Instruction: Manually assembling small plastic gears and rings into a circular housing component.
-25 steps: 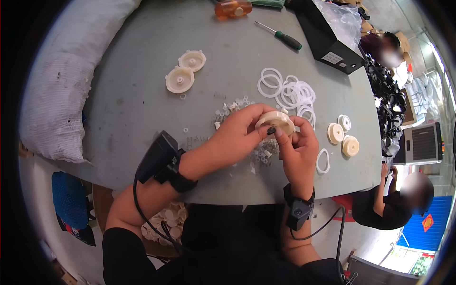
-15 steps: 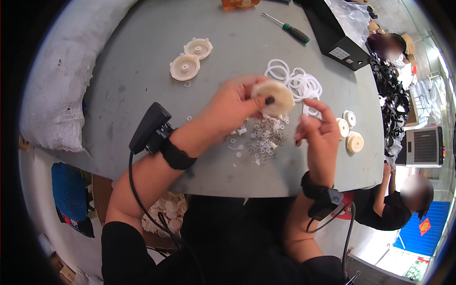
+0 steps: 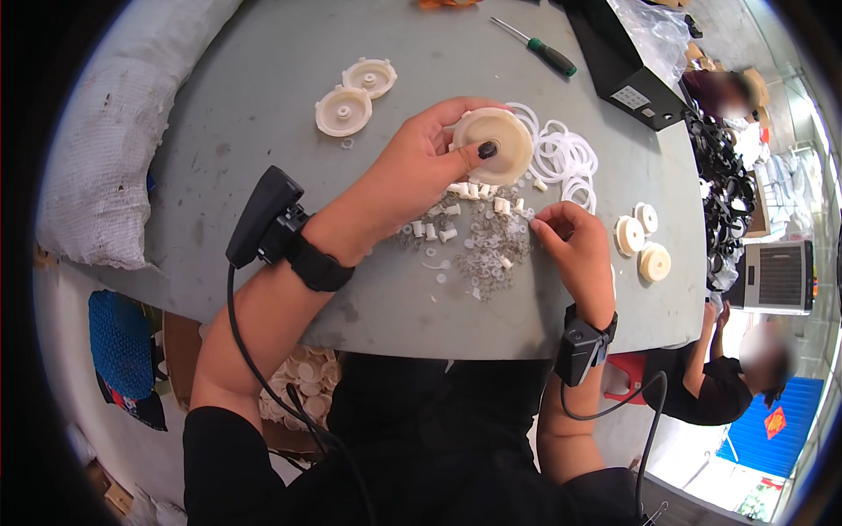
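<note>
My left hand [image 3: 430, 162] grips a round cream plastic cap [image 3: 509, 149] by its near-left side, thumb across its face. The cap is held above the table, over a heap of small parts. My right hand [image 3: 566, 241] is at the right edge of that heap, thumb and forefinger brought together; anything pinched there is too small to make out. The heap holds little clear and metallic pieces [image 3: 487, 263] and white spool-shaped plastic parts [image 3: 430, 231]. White sealing rings [image 3: 561, 153] lie piled just beyond my right hand.
Two cream caps [image 3: 344, 112] lie at the far left, three cream wheel-like parts [image 3: 654, 262] at the right. A green-handled screwdriver [image 3: 553, 59] and a black box [image 3: 627, 74] are at the back. A white woven sack [image 3: 114, 149] borders the left; a carton of cream parts [image 3: 303, 377] stands below the table.
My right hand has come down to the heap and its fingers have closed together. My left hand has shifted slightly, turning the cap's face more into view.
</note>
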The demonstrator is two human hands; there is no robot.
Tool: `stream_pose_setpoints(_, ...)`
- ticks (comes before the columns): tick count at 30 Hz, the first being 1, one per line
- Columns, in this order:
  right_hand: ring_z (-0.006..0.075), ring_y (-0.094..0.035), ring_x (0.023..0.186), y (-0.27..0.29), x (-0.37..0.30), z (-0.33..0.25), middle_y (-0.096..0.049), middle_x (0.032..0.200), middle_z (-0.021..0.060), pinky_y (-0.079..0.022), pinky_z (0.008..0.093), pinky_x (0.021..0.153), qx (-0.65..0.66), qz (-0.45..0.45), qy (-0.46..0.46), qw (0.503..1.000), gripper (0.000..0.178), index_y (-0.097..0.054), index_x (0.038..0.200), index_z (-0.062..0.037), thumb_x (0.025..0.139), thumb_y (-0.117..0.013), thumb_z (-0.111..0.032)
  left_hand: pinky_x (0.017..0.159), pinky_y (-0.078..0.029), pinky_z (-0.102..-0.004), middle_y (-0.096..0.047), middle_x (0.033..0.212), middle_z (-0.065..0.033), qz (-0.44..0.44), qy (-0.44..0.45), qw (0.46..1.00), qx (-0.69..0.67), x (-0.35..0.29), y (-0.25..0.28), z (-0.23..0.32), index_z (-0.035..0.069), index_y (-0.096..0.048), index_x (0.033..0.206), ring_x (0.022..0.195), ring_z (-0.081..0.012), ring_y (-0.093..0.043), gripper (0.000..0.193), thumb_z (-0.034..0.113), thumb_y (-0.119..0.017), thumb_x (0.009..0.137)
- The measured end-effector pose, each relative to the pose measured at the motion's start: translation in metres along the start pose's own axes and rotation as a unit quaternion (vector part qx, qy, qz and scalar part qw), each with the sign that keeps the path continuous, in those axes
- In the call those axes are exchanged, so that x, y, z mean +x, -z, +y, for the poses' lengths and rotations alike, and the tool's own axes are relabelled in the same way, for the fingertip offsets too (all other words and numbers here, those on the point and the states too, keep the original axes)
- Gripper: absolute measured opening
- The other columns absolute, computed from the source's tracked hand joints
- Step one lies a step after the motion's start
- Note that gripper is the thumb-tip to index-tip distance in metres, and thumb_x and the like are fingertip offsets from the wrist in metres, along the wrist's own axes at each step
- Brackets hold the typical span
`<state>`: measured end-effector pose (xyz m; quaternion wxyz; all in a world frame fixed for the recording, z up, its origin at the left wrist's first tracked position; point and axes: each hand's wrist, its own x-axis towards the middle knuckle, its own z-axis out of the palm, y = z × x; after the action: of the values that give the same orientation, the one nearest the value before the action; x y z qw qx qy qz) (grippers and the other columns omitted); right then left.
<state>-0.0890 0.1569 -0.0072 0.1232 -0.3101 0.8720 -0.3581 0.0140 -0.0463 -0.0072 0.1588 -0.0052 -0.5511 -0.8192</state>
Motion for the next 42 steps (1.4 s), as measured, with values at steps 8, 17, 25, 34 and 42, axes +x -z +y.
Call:
stream_pose_setpoints(8,0.0053,-0.054,0.064,0.013,-0.021,-0.043,-0.061,0.072,0.0008,-0.043,0.0198,0.059,0.294,0.082,0.005,0.952,0.006,-0.061,0.079,-0.0004,0.075,-0.066,-0.002,0.076,-0.054,-0.0328,-0.048,0.117,-0.0083,-0.172,0.036,0.974,-0.146,-0.005,-0.001,0.006,0.007,-0.046,0.121,0.093,-0.0172,-0.059,0.040,0.013,-0.062,0.085)
stream_pose_setpoints(17,0.0102,-0.060,0.066,-0.011,-0.035,-0.080,-0.062,0.075,0.0056,-0.047,0.0218,0.062,0.281,0.114,0.171,0.937,0.013,-0.063,0.085,-0.0003,0.073,-0.069,0.000,0.063,-0.059,-0.0323,-0.039,0.104,-0.0105,-0.229,0.040,0.958,-0.167,-0.014,-0.011,0.012,0.014,-0.050,0.110,0.073,-0.0242,-0.064,0.030,0.005,-0.060,0.083)
stream_pose_setpoints(25,0.0112,-0.062,0.069,-0.012,-0.041,-0.084,-0.062,0.079,0.0064,-0.048,0.0221,0.063,0.427,0.065,0.126,0.893,0.010,-0.059,0.091,0.0028,0.081,-0.062,0.000,0.073,-0.052,-0.0300,-0.045,0.104,-0.0064,-0.233,0.040,0.952,-0.193,-0.014,-0.009,0.012,0.012,-0.054,0.110,0.083,-0.0201,-0.058,0.032,0.009,-0.064,0.080)
stream_pose_setpoints(34,0.0096,-0.060,0.068,-0.018,-0.041,-0.085,-0.061,0.078,0.0051,-0.046,0.0215,0.063,0.421,0.075,0.127,0.895,0.009,-0.059,0.090,0.0021,0.082,-0.061,-0.001,0.062,-0.059,-0.0341,-0.039,0.095,-0.0096,-0.250,0.016,0.956,-0.151,-0.013,-0.005,0.012,0.018,-0.054,0.110,0.071,-0.0289,-0.064,0.033,0.002,-0.060,0.082)
stream_pose_setpoints(42,0.0113,-0.057,0.066,-0.009,-0.038,-0.082,-0.058,0.076,0.0047,-0.044,0.0241,0.060,0.399,0.015,0.181,0.899,0.009,-0.055,0.090,0.0001,0.082,-0.059,-0.002,0.074,-0.040,-0.0223,-0.050,0.098,-0.0024,-0.238,0.002,0.962,-0.132,-0.013,-0.005,0.015,0.010,-0.059,0.106,0.088,-0.0113,-0.049,0.030,0.015,-0.070,0.078)
